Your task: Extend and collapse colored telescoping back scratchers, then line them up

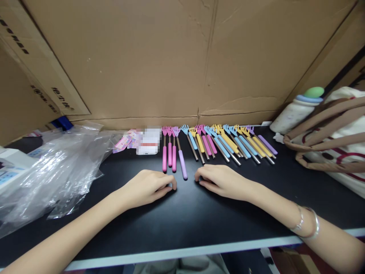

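My left hand (pixel 148 186) and my right hand (pixel 221 179) rest palm-down on the black tabletop (pixel 185 220), fingertips pointing toward each other with a small gap between them. Both have their fingers curled together and nothing shows in them. Just beyond the fingertips lie three pink back scratchers (pixel 169 152) and a purple-handled one (pixel 182 163), claws pointing away from me. Further right is a row of several blue, yellow, pink and purple scratchers (pixel 230 142) lying side by side.
Crumpled clear plastic bags (pixel 54 171) lie at the left. A small white box (pixel 148 142) and pink packets (pixel 124 142) sit behind my left hand. A white bottle (pixel 296 112) and a beige handbag (pixel 333 140) stand at right. Cardboard walls (pixel 171 57) close the back.
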`<state>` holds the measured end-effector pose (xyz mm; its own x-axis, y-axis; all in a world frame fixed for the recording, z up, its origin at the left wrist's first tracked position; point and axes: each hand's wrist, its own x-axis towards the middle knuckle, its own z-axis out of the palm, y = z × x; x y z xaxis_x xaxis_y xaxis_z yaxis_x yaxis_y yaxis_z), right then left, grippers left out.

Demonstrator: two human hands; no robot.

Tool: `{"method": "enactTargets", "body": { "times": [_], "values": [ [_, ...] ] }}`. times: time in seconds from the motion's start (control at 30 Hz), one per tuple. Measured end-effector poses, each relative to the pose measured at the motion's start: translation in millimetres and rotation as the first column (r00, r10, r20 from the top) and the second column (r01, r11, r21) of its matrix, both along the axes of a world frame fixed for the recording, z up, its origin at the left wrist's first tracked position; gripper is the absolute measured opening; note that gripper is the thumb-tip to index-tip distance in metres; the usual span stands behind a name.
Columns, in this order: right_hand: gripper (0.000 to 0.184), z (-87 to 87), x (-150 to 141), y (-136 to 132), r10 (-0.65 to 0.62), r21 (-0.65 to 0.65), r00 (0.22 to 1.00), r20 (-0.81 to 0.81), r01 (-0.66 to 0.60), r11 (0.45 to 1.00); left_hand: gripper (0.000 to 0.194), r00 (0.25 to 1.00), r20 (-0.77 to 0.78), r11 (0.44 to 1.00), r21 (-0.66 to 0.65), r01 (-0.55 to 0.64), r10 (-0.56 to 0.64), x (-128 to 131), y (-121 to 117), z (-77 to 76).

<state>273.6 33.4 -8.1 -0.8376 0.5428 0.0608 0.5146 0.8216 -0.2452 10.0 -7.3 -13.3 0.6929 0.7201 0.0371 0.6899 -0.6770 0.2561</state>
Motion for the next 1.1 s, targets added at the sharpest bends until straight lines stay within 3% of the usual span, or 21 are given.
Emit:
{"method": "enactTargets", "body": {
  "times": [0.57,1.1],
  "values": [
    [0.015,0.2,4.0,2.9,0.008,-0.046,1.0,-0.016,-0.009,0.999,0.015,1.0,-0.008,1.0,0.002,-0.007,0.007,-0.6,0.3,-0.9],
    [0.018,1.2,6.8,2.8,-0.026,-0.008,0.999,0.038,0.027,1.0,0.014,1.0,0.012,1.0,0.009,-0.005,0.005,-1.6,0.6,-2.6]
  ]
}}
